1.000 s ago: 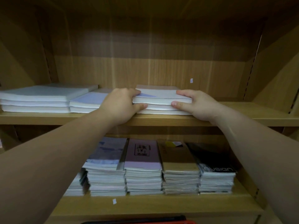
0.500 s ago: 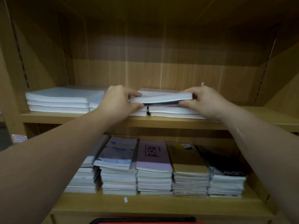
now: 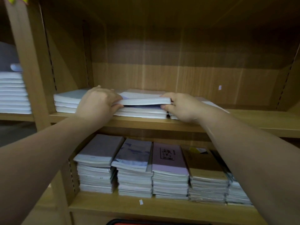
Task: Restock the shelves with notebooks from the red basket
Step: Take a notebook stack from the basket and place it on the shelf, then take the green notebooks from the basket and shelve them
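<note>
Notebook: shifting left, now hovering over middle pile.
Hands: left hand and right hand are pinching its ends, above shelf.

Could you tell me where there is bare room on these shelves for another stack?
The upper shelf is bare from the low stack behind the right hand to the right wall. Left of that, stacks lie side by side. The lower shelf is filled with taller stacks; only its narrow front strip is bare.
</note>
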